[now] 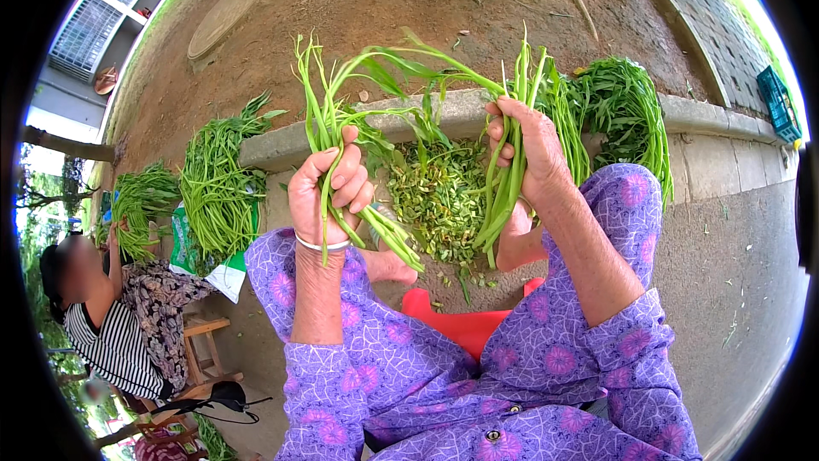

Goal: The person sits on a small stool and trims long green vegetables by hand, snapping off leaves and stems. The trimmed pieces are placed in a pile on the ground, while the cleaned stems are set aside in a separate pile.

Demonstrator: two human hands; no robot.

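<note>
My left hand [328, 188] is closed round a bunch of long green leafy stems, water spinach [388, 235] by its look, with the pale cut ends pointing down to the right. A second bunch of water spinach [503, 205] is gripped in my right hand [531, 150], its stem ends hanging down. Stems and narrow leaves stretch across the gap between the two bunches. Below and between my hands, a heap of short cut stem pieces and leaf scraps [435, 197] covers the ground by my feet.
Piles of leafy greens lie left [217, 179] and right [627, 111] along a concrete kerb [461, 111]. Beyond it is bare soil with a round cover [235, 13]. A person in a striped top [111, 337] sits at left beside a wooden stool [205, 346]. A teal crate [778, 103] stands far right.
</note>
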